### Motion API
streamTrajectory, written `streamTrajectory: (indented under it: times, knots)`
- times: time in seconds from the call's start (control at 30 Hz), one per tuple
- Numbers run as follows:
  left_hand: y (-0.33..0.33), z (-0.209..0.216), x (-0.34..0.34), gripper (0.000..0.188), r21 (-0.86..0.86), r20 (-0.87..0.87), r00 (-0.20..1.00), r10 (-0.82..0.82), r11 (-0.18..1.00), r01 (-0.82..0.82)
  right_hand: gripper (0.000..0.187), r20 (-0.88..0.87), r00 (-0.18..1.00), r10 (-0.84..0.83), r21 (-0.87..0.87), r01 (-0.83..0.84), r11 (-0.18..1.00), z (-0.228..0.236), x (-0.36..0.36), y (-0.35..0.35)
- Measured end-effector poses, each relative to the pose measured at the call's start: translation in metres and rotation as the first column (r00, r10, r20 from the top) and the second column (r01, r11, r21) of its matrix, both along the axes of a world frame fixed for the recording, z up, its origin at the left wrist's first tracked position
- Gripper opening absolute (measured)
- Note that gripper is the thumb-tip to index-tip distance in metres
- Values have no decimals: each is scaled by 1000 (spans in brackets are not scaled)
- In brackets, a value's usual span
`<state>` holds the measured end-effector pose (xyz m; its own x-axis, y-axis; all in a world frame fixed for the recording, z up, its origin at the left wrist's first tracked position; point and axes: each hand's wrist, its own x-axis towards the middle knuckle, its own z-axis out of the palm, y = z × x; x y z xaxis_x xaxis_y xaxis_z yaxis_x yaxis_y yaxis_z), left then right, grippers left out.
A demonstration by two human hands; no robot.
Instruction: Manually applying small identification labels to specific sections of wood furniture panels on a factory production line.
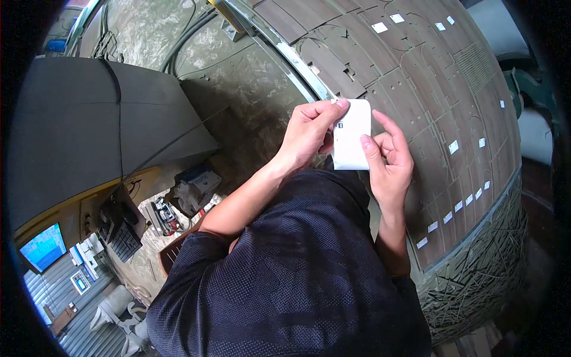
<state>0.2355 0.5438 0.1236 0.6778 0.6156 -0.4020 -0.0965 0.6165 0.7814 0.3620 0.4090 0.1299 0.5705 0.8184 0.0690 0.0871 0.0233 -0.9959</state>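
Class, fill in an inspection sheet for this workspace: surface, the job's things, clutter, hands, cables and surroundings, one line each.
Surface: brown cut-patterned board on a machine bed, dotted with small white labels.
Job's things: white label sheet held above the board.
Clutter: tangled offcut strips along the bed's near edge.
Hands: left hand pinches the sheet's top corner; right hand grips its right side.
Cables: dark cables run across the floor.
Surroundings: grey cabinet, keyboard, lit screen.
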Motion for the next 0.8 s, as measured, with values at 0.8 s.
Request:
streamTrajectory:
  times: [0.8]
  knots:
    - [-8,-8,22,36,55,-28,998,-57,997,58,42,265,963,-54,9,54,999,-6,24,-13]
